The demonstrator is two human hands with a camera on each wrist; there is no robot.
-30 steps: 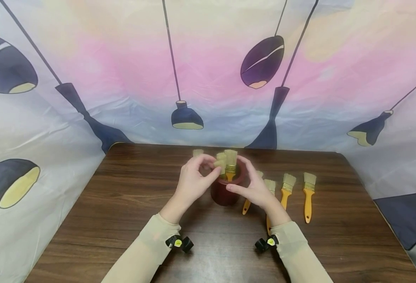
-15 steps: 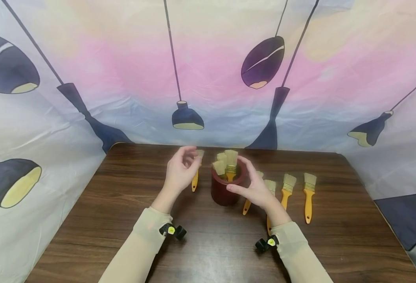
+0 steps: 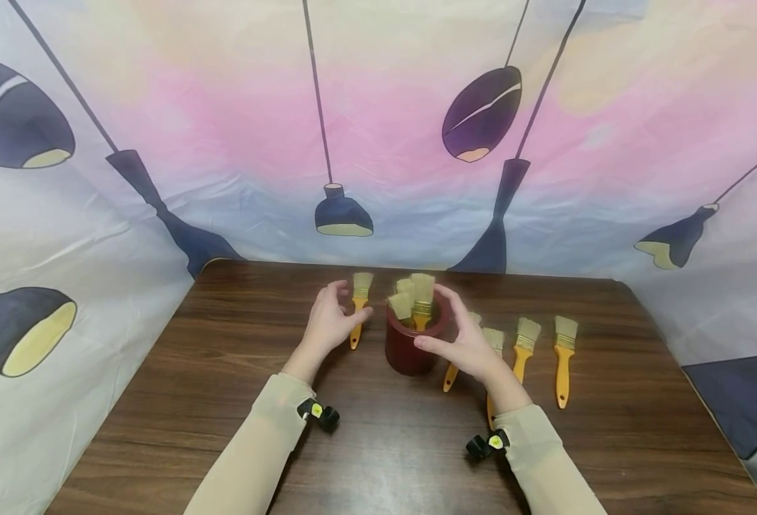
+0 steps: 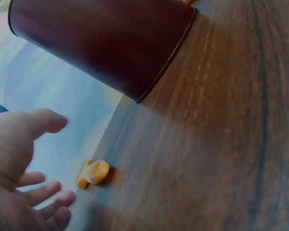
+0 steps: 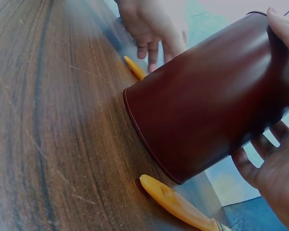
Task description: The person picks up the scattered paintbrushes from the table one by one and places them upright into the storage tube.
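Your left hand [image 3: 329,323] is at the lone brush [image 3: 360,293] left of the cup [image 3: 411,355], thumb reaching over its handle, fingers on the other side. Fingers and thumb stand apart, not closed on it; whether the thumb touches, can't tell. That brush lies on the table [image 3: 385,447], bristles toward the far edge: flat pale bristles, metal band, slim yellow-orange handle, dark hole near the end. Your left wrist view gets mostly the handle end, smallish and slightly blurred.

Your right hand [image 3: 471,348] is clamped around the cup, thumb at the near rim, fingers curled round the side. Cup is dark reddish brown, smooth and glossy, round, straight-walled, with a thin raised edge at the base. It stands upright on the table, just right of the lone brush. Three brushes [image 3: 423,287] show in it, bristles up, at uneven heights; the lowest leans left.

Four more brushes [image 3: 564,361] of the same look lie right of the cup, bristles away from you; your right hand and forearm partly cover the nearer ones. Table is dark brown wood grain; behind it hangs a pastel cloth [image 3: 378,121] printed with dark lamps
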